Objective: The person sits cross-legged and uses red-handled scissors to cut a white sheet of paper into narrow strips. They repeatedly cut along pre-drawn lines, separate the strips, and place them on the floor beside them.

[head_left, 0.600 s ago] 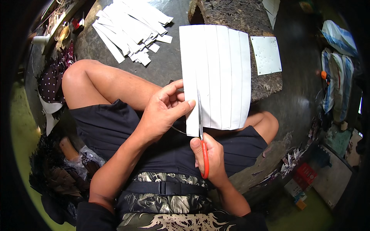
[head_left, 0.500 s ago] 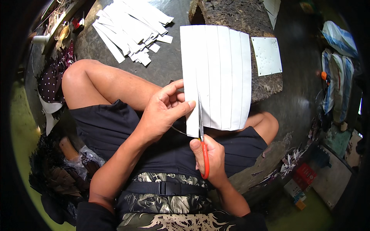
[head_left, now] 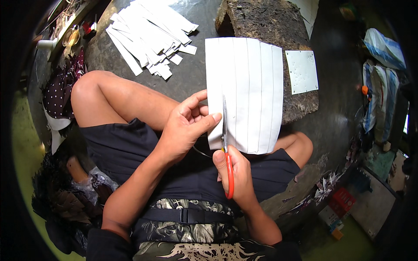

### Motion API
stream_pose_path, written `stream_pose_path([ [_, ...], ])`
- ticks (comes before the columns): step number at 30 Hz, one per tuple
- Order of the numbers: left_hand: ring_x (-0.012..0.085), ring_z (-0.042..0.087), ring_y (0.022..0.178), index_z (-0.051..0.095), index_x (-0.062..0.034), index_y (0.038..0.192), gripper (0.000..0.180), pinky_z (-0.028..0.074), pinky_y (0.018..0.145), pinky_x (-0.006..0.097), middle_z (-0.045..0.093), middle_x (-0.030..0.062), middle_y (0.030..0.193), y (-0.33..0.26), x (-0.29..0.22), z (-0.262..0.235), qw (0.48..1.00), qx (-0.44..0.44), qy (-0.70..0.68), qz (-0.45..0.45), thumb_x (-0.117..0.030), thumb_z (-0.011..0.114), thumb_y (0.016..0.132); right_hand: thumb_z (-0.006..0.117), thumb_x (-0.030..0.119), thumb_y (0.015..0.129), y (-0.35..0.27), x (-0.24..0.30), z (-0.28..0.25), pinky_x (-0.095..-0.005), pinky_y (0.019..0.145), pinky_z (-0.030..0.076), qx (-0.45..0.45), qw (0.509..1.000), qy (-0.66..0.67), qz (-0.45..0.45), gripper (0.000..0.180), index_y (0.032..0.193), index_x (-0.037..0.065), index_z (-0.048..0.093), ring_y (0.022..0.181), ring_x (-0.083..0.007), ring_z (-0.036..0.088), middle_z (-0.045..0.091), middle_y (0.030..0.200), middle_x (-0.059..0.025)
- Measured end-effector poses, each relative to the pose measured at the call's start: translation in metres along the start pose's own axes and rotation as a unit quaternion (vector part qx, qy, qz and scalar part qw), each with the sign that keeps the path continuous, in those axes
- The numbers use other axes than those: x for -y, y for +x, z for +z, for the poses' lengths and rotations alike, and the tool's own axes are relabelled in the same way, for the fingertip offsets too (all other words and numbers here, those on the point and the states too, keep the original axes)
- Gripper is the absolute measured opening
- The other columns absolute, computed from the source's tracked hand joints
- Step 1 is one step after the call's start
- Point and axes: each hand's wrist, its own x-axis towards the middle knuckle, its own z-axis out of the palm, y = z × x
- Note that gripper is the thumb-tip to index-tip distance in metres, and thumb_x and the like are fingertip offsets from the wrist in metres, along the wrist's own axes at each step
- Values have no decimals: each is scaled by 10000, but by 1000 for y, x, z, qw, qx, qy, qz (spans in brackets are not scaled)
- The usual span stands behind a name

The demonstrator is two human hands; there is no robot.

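A white sheet [head_left: 257, 95] ruled with several long thin lines is held up over my lap. My left hand [head_left: 185, 126] pinches its left edge, thumb on top and fingers curled behind. Scissors [head_left: 229, 176] with red handles are in my right hand [head_left: 240, 172], below the sheet's lower edge. Their blades point away from me, along the leftmost ruled line, with the strip at the left edge beside them. My right fingers wrap round the handles and are partly hidden.
Cut white strips [head_left: 150, 39] lie heaped on the dark floor at the far left. Beyond the sheet stands a rough wooden block [head_left: 270, 21], with a small white card [head_left: 302, 71] on it. Blue-and-white sacks [head_left: 381, 93] are at the right, paper scraps [head_left: 326, 187] nearer.
The scissors have moved farther up the sheet along the ruled line. My left hand keeps its pinch on the left edge. The whole view has shifted slightly.
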Motion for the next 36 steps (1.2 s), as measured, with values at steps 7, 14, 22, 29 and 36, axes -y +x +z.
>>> stream_pose_path([
  [7,35,645,887,442,43,1569,615,535,782,200,728,38,1062,0,-1,-2,1000,8,-28,-4,-8,706,1016,686,472,1060,5,5,4,-295,510,334,-10,999,27,18,524,852,3,580,605,-66,384,442,618,22],
  [14,36,631,861,389,47,1594,690,515,744,198,701,9,1005,-2,-9,-2,997,-31,-48,-50,-37,735,1003,725,486,1030,4,-1,7,-285,487,296,-32,998,20,53,592,720,31,506,600,-49,327,392,591,53],
  [22,22,579,814,534,46,1521,558,436,649,172,694,-19,990,29,-15,-7,997,-75,-6,16,-122,740,1030,737,476,1024,5,4,6,-286,488,295,-35,999,16,31,600,712,38,469,609,-52,320,380,595,49],
  [29,-16,480,701,570,17,1522,535,359,561,160,621,-75,882,28,-16,-8,998,-46,23,37,-118,737,1032,708,471,1045,18,18,7,-279,512,318,-14,1000,25,10,540,801,17,549,614,-56,353,427,640,40],
  [36,-19,436,635,566,-5,1535,531,325,513,168,559,-97,814,26,-19,-6,998,-55,37,22,-124,719,1041,581,582,1080,28,25,4,-246,490,431,-5,999,-38,-15,585,875,34,591,520,-73,510,511,623,15],
])
